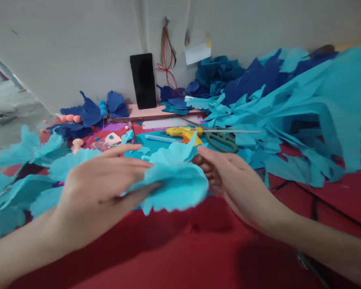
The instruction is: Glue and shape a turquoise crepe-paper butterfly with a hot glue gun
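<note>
Between my hands is a turquoise crepe paper piece (177,184) with wavy, scalloped edges, folded into two layers. My left hand (99,188) pinches its left side, the thumb underneath and the fingers over it. At its right edge, my right hand (228,172) is closed, fingers curled and thumb against the paper's upper corner; the exact grip is partly hidden. Just beyond the paper lie a yellow glue gun (183,131) with an orange trigger and dark-handled scissors (221,141).
Turquoise paper butterflies (21,188) lie at left, a dark blue one (93,110) behind them. A black phone (143,81) leans on the wall. Turquoise paper sheets (307,100) pile up at right. Red cloth (174,249) covers the table. A red cord (167,60) hangs above.
</note>
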Motion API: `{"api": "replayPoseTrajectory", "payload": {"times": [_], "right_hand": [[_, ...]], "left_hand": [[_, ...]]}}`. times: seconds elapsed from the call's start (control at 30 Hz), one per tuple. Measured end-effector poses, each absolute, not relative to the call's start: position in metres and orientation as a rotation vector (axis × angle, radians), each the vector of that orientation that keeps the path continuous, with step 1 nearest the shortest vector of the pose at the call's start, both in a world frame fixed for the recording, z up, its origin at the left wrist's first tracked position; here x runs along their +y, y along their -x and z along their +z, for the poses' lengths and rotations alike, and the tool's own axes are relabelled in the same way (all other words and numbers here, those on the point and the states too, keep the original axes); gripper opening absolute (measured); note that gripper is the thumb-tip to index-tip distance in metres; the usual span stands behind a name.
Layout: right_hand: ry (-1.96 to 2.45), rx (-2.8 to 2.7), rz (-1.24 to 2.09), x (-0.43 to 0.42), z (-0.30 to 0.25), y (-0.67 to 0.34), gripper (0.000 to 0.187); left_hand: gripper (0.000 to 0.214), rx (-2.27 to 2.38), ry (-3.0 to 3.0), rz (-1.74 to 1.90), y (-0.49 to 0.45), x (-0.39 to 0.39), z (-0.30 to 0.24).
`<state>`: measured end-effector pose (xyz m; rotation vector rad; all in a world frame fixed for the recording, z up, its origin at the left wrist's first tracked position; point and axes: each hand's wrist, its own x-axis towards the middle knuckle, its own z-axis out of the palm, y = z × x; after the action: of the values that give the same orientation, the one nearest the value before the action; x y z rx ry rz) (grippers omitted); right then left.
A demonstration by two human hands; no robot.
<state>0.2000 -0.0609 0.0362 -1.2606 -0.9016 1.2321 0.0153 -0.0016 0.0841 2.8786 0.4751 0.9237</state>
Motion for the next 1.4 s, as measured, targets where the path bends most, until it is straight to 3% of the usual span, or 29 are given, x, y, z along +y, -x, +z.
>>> {"api": "replayPoseTrajectory", "payload": {"times": [0.1, 0.2, 0.23, 0.37, 0.5, 0.57, 0.77, 0.97, 1.17, 1.23, 1.4], "right_hand": [[1.317, -1.067, 0.724, -0.062, 0.05, -0.209, 0.04], [1.328, -1.241, 0.391, -0.064, 0.062, -0.214, 0.018], [1.335, -1.321, 0.415, -0.064, 0.064, -0.215, 0.012], [1.33, -1.503, 0.957, -0.065, 0.059, -0.206, 0.026], [1.243, -1.239, 1.456, -0.066, 0.047, -0.194, 0.014], [1.213, -1.139, 1.526, -0.067, 0.045, -0.192, 0.009], [1.254, -1.034, 1.533, -0.064, 0.048, -0.195, 0.012], [1.259, -1.157, 1.36, -0.062, 0.05, -0.199, 0.007], [1.297, -1.215, 1.149, -0.063, 0.051, -0.2, 0.008], [1.295, -1.195, 1.133, -0.064, 0.051, -0.199, 0.009], [1.293, -1.193, 1.113, -0.067, 0.049, -0.192, 0.01]], "left_hand": [[0.021, 0.878, -2.282, 0.952, -0.017, 0.004, 0.091], [0.023, 1.008, -1.848, 0.785, -0.018, 0.01, 0.092], [0.025, 1.001, -1.79, 0.744, -0.018, 0.012, 0.091], [0.027, 0.96, -1.722, 0.693, -0.02, 0.011, 0.086], [0.008, 0.899, -1.765, 0.741, -0.024, 0.011, 0.083], [0.02, 0.869, -1.825, 0.83, -0.024, 0.015, 0.081], [0.005, 0.835, -2.042, 0.793, -0.019, 0.026, 0.083], [0.006, 0.852, -2.137, 0.738, -0.02, 0.021, 0.085], [0.042, 0.876, -2.23, 0.683, -0.016, 0.017, 0.084], [0.044, 0.877, -2.259, 0.663, -0.016, 0.014, 0.083], [0.016, 0.752, -2.333, 0.719, -0.02, 0.01, 0.08]]}}
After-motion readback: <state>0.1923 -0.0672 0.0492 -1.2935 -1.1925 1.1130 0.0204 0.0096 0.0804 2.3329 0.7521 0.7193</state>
